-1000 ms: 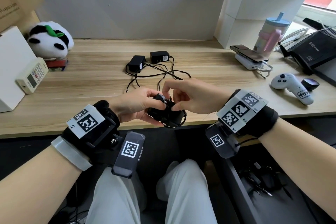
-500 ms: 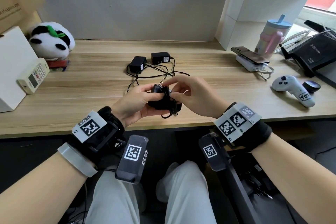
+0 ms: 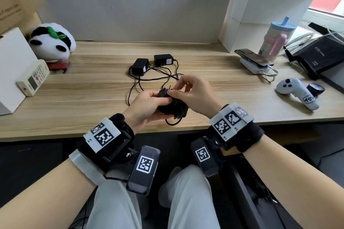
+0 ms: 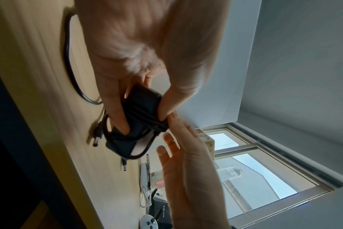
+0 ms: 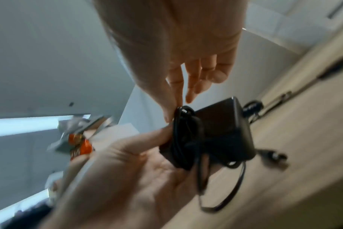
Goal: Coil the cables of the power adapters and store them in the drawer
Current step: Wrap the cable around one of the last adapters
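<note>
My left hand [image 3: 158,103] grips a black power adapter [image 3: 172,107] just above the desk's front edge, with its cable wound round the body. My right hand [image 3: 172,92] pinches the wound cable [image 5: 179,117] at the adapter's top between thumb and forefinger, the other fingers spread. A short loop and the barrel plug [image 4: 97,139] hang below the adapter [image 4: 139,117]. Two more black adapters [image 3: 139,66] [image 3: 163,60] lie further back on the desk, their loose cables [image 3: 158,77] tangled. An open drawer [image 3: 260,201] shows at the lower right, with dark items inside.
On the wooden desk [image 3: 83,102] a plush panda [image 3: 52,42] and a white handset [image 3: 32,78] lie left. At the right are a phone on a power bank [image 3: 255,59], a pastel cup [image 3: 275,41], a white controller [image 3: 296,93] and a black router [image 3: 323,55].
Both hands have carried the adapter up and forward from the desk edge to above the desktop. The right hand's fingers have shifted onto the top of the wound cable.
</note>
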